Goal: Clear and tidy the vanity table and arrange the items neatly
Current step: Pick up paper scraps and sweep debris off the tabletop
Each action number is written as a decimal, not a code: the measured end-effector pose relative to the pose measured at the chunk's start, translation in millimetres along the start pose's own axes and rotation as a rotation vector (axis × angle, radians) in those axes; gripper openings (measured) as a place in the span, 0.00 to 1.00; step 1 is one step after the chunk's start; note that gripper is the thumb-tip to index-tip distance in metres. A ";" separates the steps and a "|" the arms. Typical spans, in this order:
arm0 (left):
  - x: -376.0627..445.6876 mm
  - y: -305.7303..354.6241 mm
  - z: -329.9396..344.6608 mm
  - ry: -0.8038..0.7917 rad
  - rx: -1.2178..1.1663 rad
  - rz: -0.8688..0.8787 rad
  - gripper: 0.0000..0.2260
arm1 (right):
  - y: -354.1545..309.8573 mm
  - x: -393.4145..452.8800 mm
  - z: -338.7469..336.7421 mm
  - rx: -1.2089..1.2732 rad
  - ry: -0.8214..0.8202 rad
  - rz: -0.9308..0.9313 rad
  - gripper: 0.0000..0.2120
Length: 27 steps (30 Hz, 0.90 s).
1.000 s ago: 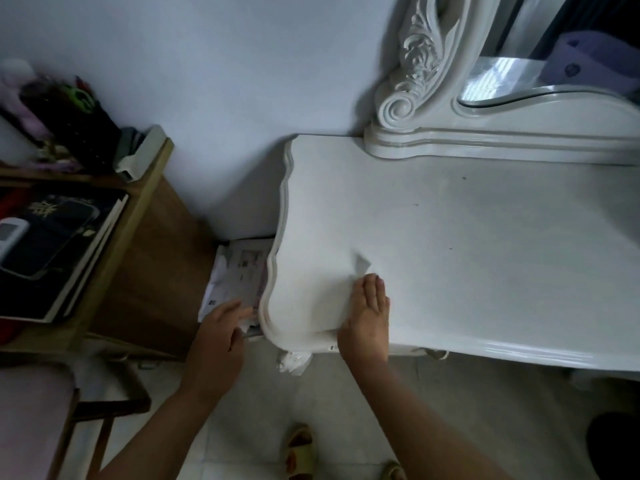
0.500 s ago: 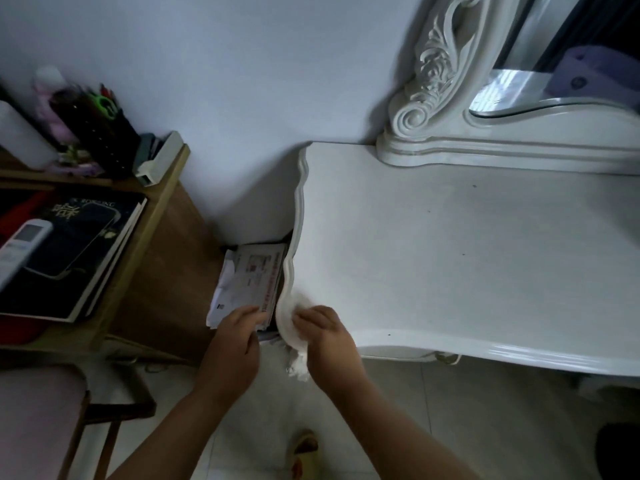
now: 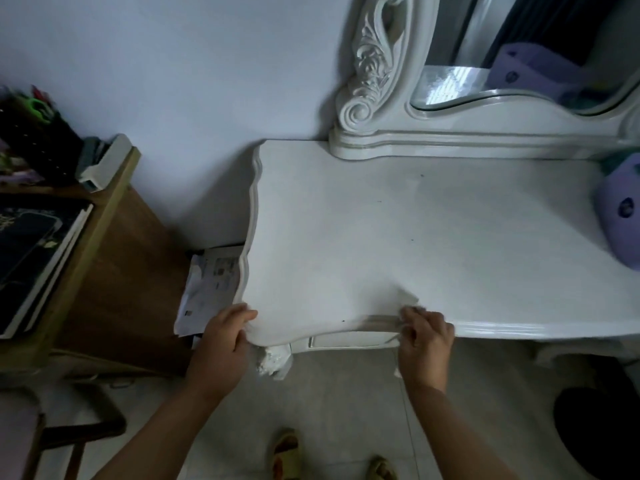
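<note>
both hands pinch a white sheet [image 3: 332, 289] on the vanity table's [image 3: 450, 220] front left corner: left hand [image 3: 225, 336] at the corner, right hand [image 3: 425, 336] along the front edge; sheet's long axis runs between them.

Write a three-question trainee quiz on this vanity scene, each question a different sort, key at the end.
1. True or false: the right hand rests flat on the middle of the vanity table.
2. What lies at the table's far right edge? A) purple item B) red cup C) book
3. Fill in: the printed papers sit to the table's ____.

Key: 1 false, it pinches a white tissue at the front edge; 2 A, purple item; 3 left.
</note>
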State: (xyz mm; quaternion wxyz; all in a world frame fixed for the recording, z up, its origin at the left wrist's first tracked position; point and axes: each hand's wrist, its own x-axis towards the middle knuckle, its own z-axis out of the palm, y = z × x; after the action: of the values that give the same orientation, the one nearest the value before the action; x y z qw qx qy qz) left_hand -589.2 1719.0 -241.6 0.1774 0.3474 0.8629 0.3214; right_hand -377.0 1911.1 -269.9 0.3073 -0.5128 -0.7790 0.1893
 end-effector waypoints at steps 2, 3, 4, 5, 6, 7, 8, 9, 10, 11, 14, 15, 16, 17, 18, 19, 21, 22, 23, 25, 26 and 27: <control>-0.3 -0.8 -2.1 -0.002 0.008 0.004 0.16 | -20.2 -8.4 13.0 0.016 -0.055 -0.072 0.16; -0.3 -2.0 -4.2 -0.003 0.014 0.006 0.17 | -32.5 -13.8 19.4 0.025 -0.093 -0.100 0.17; -0.3 -3.2 -6.5 -0.004 0.019 0.003 0.16 | -44.9 -19.1 26.1 0.034 -0.135 -0.123 0.18; -0.4 -5.2 -9.2 -0.002 0.024 0.002 0.16 | -57.3 -24.4 33.2 0.044 -0.176 -0.145 0.19; -0.7 -6.7 -12.3 -0.001 0.032 -0.003 0.15 | -68.8 -30.0 40.0 0.054 -0.212 -0.167 0.19; -1.1 -9.3 -15.7 -0.003 0.042 -0.010 0.15 | -80.0 -36.2 46.9 0.061 -0.239 -0.196 0.20; -1.6 -12.3 -19.0 -0.005 0.053 -0.019 0.16 | -90.3 -42.4 53.2 0.054 -0.258 -0.236 0.19; -2.1 -15.2 -21.7 -0.004 0.062 -0.024 0.16 | -99.3 -48.5 58.6 0.033 -0.266 -0.286 0.18; -3.0 -19.1 -24.8 0.003 0.072 -0.037 0.15 | -108.4 -54.5 63.8 0.006 -0.274 -0.335 0.17; -3.9 -23.1 -27.0 0.012 0.082 -0.046 0.14 | -117.2 -60.1 68.2 -0.011 -0.291 -0.375 0.17; -8.4 -33.7 -32.3 0.028 0.087 -0.070 0.14 | -144.6 -74.8 78.4 -0.033 -0.441 -0.437 0.13; -9.5 -37.3 -34.8 0.028 0.085 -0.078 0.14 | -154.1 -79.7 82.7 -0.054 -0.495 -0.458 0.14; -10.4 -40.2 -37.7 0.030 0.087 -0.086 0.14 | -162.3 -84.8 87.7 -0.082 -0.541 -0.475 0.16; -11.2 -43.4 -41.6 0.039 0.086 -0.087 0.14 | -169.0 -90.0 93.9 -0.081 -0.577 -0.482 0.16; -11.7 -46.1 -46.4 0.051 0.084 -0.089 0.14 | -174.3 -94.6 99.9 -0.053 -0.619 -0.486 0.15; -12.2 -47.5 -50.6 0.060 0.082 -0.091 0.14 | -177.2 -97.4 105.2 -0.006 -0.645 -0.484 0.13; -14.6 -50.5 -61.4 0.069 0.084 -0.095 0.14 | -186.5 -97.4 108.9 0.110 -0.669 -0.456 0.07; -15.3 -52.9 -65.3 0.071 0.076 -0.086 0.15 | -191.3 -93.2 108.1 0.188 -0.669 -0.401 0.07; -15.9 -54.2 -68.5 0.068 0.061 -0.070 0.16 | -195.8 -87.3 106.6 0.271 -0.654 -0.328 0.09; -16.0 -53.9 -72.6 0.061 0.018 -0.018 0.18 | -205.2 -70.5 100.5 0.407 -0.615 -0.158 0.06; -15.4 -51.3 -74.5 0.058 -0.010 0.011 0.21 | -209.9 -62.1 97.0 0.460 -0.610 -0.074 0.05; -14.3 -46.7 -76.0 0.053 -0.043 0.036 0.23 | -212.8 -54.7 93.9 0.502 -0.615 -0.006 0.06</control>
State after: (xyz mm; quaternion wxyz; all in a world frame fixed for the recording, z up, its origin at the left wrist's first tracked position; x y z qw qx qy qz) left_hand -642.1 1650.2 -216.6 0.1561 0.3503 0.8537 0.3523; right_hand -569.8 1777.4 -225.1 0.1760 -0.3388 -0.7658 0.5175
